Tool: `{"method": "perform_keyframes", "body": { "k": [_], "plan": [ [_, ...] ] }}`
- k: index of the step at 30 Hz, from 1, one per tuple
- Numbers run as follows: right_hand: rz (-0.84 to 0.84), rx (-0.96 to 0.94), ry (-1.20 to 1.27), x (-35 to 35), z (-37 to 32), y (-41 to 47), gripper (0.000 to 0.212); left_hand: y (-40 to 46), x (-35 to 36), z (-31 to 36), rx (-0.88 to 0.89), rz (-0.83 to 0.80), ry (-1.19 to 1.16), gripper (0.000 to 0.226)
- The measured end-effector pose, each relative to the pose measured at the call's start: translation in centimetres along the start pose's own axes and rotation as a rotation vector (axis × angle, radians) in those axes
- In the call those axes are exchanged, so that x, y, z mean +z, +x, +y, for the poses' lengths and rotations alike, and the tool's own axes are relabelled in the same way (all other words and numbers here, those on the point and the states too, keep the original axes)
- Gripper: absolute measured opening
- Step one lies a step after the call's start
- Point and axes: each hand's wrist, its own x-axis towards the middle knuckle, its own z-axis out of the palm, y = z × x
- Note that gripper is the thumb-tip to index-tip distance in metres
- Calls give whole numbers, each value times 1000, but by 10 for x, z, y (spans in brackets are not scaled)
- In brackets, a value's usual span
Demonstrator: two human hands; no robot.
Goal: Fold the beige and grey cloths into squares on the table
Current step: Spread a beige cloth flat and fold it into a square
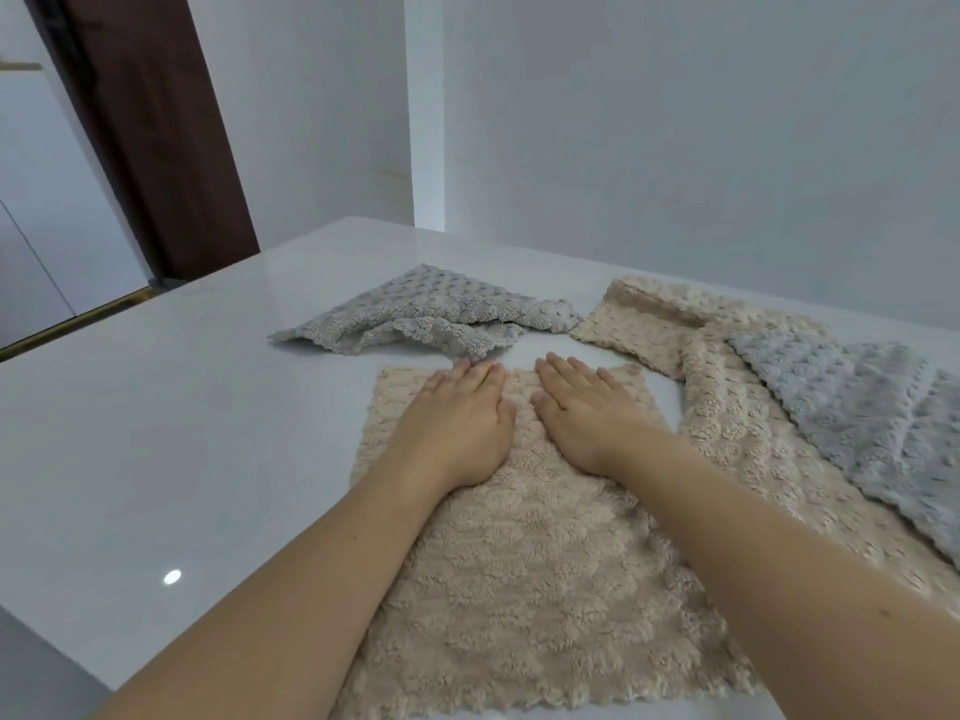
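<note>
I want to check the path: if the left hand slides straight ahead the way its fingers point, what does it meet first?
Probably the crumpled grey cloth, lying just past the left hand beyond the beige cloth.

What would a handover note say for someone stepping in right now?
Left hand and right hand: both flat, fingers straight, pressing the far half of the beige cloth spread before you.
Crumpled grey cloth lies behind it; another beige cloth with a grey cloth on it lies right.
Done: no cloth visibly folded into a square.
Left: fold all four.
</note>
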Motion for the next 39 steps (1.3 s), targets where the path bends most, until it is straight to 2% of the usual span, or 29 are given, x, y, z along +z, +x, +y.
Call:
{"method": "perform_keyframes", "body": {
  "k": [8,17,21,26,28,31,32,34,39],
  "plan": [
    [-11,8,-6,-3,6,-5,58,-6,-10,-11,11,-78,8,59],
    [-29,131,-11,-8,41,-18,59,-32,-15,-58,-162,-77,4,63],
    [-26,156,-15,-9,42,-20,60,-33,-13,-60,-173,-46,2,62],
    [-4,218,-180,-16,28,-23,60,-35,-20,-53,-195,-105,51,62],
    [59,191,-214,-25,14,-28,59,-34,-34,-43,-214,-60,112,61],
    [120,31,-55,-26,-7,-46,57,-42,-42,-12,-133,99,-55,55],
    [98,3,-12,-20,-12,-54,56,-49,-38,0,-93,89,-121,55],
    [37,8,15,-4,-15,-67,57,-65,-18,18,-34,17,-84,58],
    [28,43,5,4,-12,-67,57,-68,-4,17,-50,-27,3,62]
  ]
}}
